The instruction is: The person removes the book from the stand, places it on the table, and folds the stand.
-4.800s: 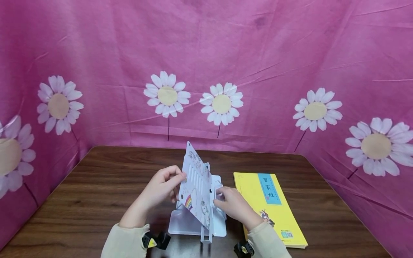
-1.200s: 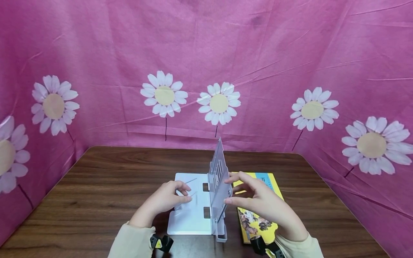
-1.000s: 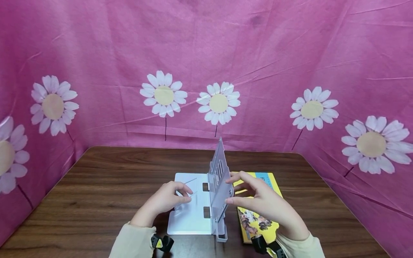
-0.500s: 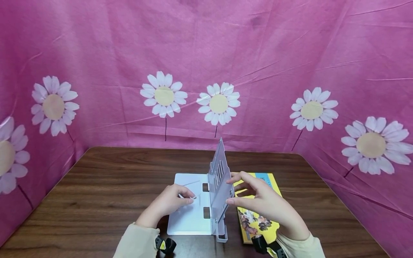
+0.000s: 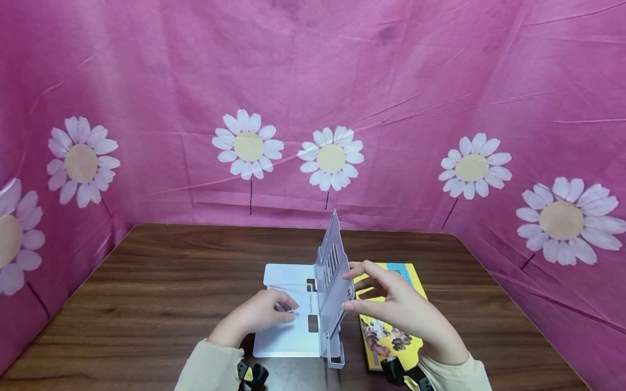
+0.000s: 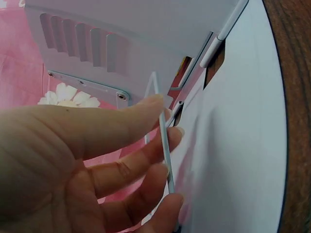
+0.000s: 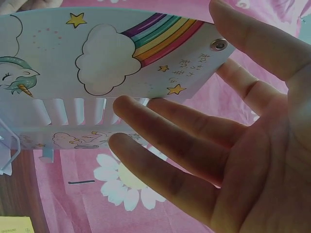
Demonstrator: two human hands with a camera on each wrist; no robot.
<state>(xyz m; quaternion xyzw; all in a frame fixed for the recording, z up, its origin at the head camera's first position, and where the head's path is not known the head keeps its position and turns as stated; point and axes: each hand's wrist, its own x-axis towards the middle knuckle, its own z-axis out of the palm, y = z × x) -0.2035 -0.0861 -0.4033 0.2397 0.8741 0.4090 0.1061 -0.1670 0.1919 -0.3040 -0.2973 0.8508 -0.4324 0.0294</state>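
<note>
A white metal book stand has its slotted panel [image 5: 329, 288] standing steeply at the right edge of its flat base plate [image 5: 288, 342]. Over the base, my left hand [image 5: 266, 312] pinches a thin white wire prop [image 6: 166, 150] between thumb and fingers; the prop slants close above the plate. My right hand [image 5: 391, 298] is at the panel's other side, its fingers spread and mostly straight, fingertips at the panel. In the right wrist view the panel's printed face [image 7: 107, 63] shows a rainbow, clouds, stars and a unicorn.
A yellow book [image 5: 379, 336] lies to the right of the stand, partly under my right hand. Rectangular cutouts [image 5: 312, 323] run along the base near the hinge. The dark wood table [image 5: 146, 304] meets a pink daisy-print cloth [image 5: 401, 98] behind it.
Since the earliest frame, the panel has swung to the right and my left hand has left it for the wire prop. Lately that hand moves slightly right and nearer, shifting the prop; the right stays.
</note>
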